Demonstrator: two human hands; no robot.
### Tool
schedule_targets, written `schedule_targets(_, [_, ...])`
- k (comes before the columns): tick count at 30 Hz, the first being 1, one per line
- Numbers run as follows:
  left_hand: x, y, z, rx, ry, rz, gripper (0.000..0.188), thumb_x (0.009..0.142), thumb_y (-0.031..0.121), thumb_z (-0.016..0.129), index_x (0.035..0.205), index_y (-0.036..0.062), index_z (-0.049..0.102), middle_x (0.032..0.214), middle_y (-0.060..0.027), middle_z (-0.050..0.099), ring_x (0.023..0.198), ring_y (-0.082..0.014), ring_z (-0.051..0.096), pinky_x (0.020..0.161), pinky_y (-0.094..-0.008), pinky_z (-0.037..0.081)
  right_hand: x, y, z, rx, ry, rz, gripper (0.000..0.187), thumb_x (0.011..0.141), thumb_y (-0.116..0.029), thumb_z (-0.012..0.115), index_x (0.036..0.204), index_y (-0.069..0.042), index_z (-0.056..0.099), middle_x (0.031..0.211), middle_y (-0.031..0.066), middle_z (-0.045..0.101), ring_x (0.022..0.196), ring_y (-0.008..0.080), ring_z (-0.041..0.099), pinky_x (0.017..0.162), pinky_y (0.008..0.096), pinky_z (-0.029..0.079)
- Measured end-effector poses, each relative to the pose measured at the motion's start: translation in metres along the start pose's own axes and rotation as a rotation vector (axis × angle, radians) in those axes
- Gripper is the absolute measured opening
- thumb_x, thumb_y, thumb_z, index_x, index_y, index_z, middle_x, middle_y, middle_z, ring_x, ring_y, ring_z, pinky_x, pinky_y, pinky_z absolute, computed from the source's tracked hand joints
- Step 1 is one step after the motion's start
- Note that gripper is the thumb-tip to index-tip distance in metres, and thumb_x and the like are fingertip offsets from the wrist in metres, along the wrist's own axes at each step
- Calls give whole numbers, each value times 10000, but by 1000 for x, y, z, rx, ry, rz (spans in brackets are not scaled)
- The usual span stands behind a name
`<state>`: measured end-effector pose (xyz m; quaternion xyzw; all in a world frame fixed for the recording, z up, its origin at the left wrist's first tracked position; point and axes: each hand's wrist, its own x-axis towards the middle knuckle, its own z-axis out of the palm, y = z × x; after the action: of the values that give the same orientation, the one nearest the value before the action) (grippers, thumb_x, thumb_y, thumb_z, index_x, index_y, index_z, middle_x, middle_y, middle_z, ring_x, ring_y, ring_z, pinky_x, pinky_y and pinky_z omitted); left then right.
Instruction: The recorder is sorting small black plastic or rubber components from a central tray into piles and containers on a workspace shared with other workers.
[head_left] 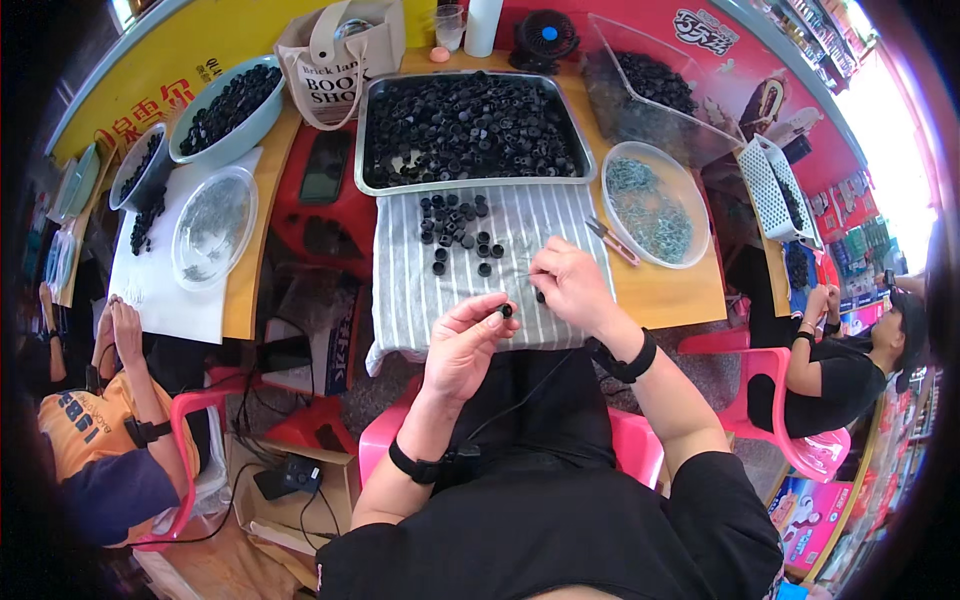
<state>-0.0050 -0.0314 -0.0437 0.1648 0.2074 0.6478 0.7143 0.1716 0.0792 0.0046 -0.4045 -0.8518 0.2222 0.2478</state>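
My left hand [462,348] is closed in a pinch on a small black round cap [506,311], held just above the striped grey cloth [410,310]. To its right, my right hand [572,287] is also closed, thumb and fingers together. A thin dark sliver seems to stick out leftward from its fingertips, too fine to name. Another black piece [540,297] shows under those fingers; whether it is held or lies on the cloth, I cannot tell. Several loose black caps [455,222] are scattered on the cloth beyond my hands. A metal tray [470,187] behind them is heaped with more.
Right of the cloth lie small snips [612,242] and a round plastic tub [697,240] of small metal pieces. A clear bin [600,65], a black fan [543,40] and a canvas bag [345,60] stand at the back. People sit at tables on both sides.
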Motion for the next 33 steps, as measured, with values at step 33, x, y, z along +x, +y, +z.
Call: schedule_targets(33, [-1,0,-2,0,5,-3,264,938,4,609,1200,-19,639,1099,-153,679,961,-240,662,863,-330,529,-20,-22,-11,-155,-83,-112,64,718,16,585,779,-5,580,819,158,571,804,357,604,686,440,486])
